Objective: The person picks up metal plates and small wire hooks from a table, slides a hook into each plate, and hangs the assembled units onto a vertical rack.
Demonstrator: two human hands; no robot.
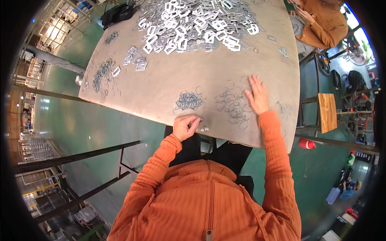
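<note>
My left hand (186, 127) rests at the table's near edge with its fingers curled in and pressed together. Whatever they hold, if anything, is hidden. Just beyond it lies a compact heap of thin, bent grey wire pieces (189, 100). My right hand (257, 94) lies on the tabletop, fingers stretched out and a little spread, beside a looser scatter of similar wire pieces (235, 109). A few small shiny bits (204, 129) sit to the right of my left hand.
A large pile of flat metal rectangular frames (201, 25) covers the far part of the table (161, 86). More wire pieces (101, 75) and loose frames lie at the left. A person (323, 24) sits at the far right. A wooden stool (327, 113) stands right of the table.
</note>
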